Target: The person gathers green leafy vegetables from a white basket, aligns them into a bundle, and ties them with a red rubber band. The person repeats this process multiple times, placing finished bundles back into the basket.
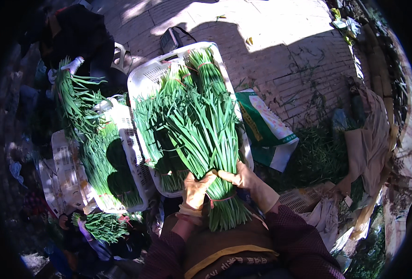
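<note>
A large bundle of green garlic chives (209, 139) lies between my hands, its leafy tips pointing away from me. A red tie (223, 200) circles the stems near their cut ends. My left hand (195, 190), in a tan glove, grips the bundle's left side just above the tie. On the right side my right hand (246, 181), gloved alike, grips it too, the two thumbs nearly meeting. Beneath the leaves stands a white plastic crate (223, 64) with more tied chive bundles (207, 69) in it. The bundle covers part of the crate's near end.
At left, a second white crate (131, 153) holds chives. Co-workers handle a chive bunch (68, 94) at upper left and another bunch (104, 225) at lower left. Right of my crate lies a green-and-white printed sack (265, 125), with loose greens (317, 160) beyond. A dark bag-like object (171, 40) sits behind.
</note>
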`<state>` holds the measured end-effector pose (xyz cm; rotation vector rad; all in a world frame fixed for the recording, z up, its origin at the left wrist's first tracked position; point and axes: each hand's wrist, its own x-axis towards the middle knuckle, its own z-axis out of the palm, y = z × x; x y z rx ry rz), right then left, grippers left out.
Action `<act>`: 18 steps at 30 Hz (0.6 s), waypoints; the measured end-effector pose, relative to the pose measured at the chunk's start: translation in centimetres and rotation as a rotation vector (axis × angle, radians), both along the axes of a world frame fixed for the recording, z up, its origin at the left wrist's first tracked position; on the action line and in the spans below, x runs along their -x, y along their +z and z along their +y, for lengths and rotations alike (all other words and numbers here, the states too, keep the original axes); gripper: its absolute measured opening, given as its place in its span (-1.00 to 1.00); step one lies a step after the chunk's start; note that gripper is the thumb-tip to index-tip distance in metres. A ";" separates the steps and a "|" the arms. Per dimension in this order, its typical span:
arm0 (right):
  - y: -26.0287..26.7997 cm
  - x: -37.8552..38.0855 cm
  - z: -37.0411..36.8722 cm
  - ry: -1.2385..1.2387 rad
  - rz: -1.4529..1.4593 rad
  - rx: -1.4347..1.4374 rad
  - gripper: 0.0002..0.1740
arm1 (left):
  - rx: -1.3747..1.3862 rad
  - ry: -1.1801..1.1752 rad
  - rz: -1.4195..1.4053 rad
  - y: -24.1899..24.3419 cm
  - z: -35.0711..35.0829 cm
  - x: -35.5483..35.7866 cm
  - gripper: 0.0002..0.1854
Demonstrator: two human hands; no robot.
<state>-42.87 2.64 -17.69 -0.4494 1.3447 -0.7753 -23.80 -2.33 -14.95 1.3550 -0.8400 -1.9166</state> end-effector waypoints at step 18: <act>2.8 -3.0 -0.9 -0.395 -0.189 0.267 -0.21 | 0.184 -0.041 0.012 2.2 -0.7 -0.2 0.03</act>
